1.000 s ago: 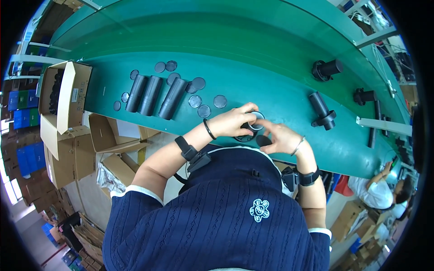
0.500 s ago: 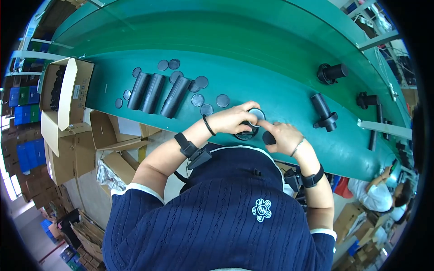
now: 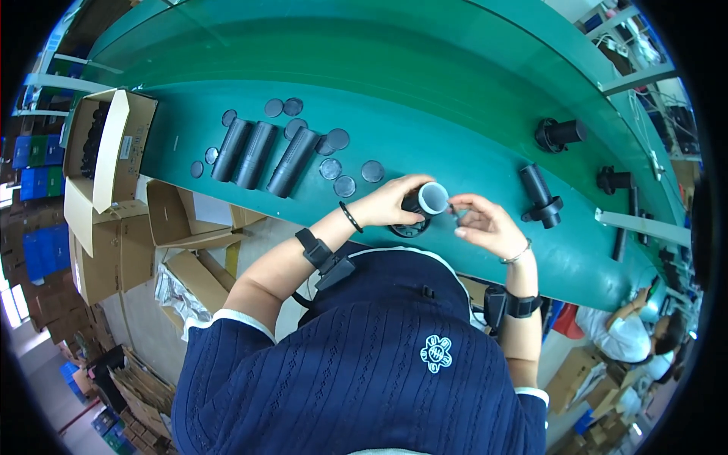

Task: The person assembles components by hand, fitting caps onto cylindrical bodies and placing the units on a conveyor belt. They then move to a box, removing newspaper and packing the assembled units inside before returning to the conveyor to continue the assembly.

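Note:
My left hand point(image 3: 400, 203) is wrapped round a black tube point(image 3: 410, 206) at the front edge of the bench. The tube's open round mouth, pale inside, tilts up to the right, and a wider black base shows below my fingers. Just right of the mouth, my right hand point(image 3: 485, 226) pinches a thin dark cap point(image 3: 454, 214), seen nearly edge-on and apart from the tube. To the left lie three black ribbed tubes point(image 3: 293, 162) side by side, with several round black caps point(image 3: 372, 171) scattered around them.
Black flanged tubes point(image 3: 541, 196) stand or lie at the right of the green bench point(image 3: 455, 136). An open cardboard box point(image 3: 140, 140) of black parts is at the left end, with more cartons point(image 3: 199, 280) below. Another person point(image 3: 628, 334) sits at far right.
My right hand has drawn back from the tube's mouth and turned the cap from face-on to edge-on, lifting it. The tube's mouth now shows more openly, tilted toward the right.

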Demonstrator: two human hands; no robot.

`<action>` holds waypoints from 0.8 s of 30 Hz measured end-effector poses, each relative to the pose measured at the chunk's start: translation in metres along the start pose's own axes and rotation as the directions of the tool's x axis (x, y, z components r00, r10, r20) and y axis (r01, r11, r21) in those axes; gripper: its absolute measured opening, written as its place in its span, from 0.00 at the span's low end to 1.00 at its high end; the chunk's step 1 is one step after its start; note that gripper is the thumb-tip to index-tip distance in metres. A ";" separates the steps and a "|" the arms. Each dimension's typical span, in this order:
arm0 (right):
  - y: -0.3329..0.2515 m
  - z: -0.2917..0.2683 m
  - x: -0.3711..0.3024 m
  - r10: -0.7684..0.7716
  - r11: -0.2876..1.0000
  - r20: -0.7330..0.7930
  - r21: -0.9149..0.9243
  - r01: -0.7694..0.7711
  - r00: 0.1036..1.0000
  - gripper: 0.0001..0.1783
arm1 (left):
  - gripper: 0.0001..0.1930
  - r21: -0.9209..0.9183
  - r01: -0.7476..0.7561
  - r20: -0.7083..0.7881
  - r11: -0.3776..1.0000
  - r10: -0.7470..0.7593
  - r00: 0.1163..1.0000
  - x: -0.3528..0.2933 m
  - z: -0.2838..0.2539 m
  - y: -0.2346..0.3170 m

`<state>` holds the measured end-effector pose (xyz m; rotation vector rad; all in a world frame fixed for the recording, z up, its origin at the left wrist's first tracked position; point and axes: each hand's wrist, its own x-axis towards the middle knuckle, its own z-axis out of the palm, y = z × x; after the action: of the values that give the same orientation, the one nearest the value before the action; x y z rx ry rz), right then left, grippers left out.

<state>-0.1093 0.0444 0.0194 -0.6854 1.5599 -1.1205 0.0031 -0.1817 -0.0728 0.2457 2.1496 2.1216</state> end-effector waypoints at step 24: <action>-0.028 0.023 0.021 0.363 0.475 0.020 -0.864 -0.166 0.932 0.41 | 0.33 0.050 0.096 0.059 0.994 -0.099 0.993 0.002 0.024 0.001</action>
<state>-0.0968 0.0083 0.0355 -1.1056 1.9232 0.0720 0.0053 -0.1580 -0.0717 0.2027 2.1327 1.9869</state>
